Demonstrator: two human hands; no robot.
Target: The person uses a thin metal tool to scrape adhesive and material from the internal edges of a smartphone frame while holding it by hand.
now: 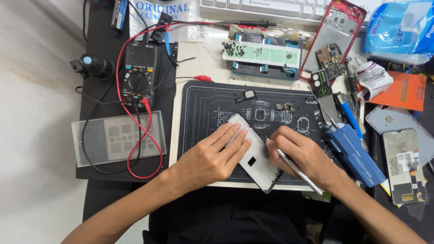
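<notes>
My left hand (pixel 212 156) lies flat on a dismantled phone body (pixel 255 158), white and grey inside, which rests tilted on a black work mat (pixel 203 101). The fingers press on its upper left part. My right hand (pixel 298 151) grips metal tweezers (pixel 296 169) whose tip meets the phone's right edge. A small black part (pixel 245 96) and a few tiny components (pixel 284 107) lie on the mat above the phone.
A black multimeter (pixel 138 74) with red and black leads sits left, above a clear stencil plate (pixel 118 138). A blue tool (pixel 355 156), a screwdriver, a red phone frame (pixel 339 27), a circuit board, a parts tray (pixel 261 54) and a phone screen (pixel 404 165) crowd the right and back.
</notes>
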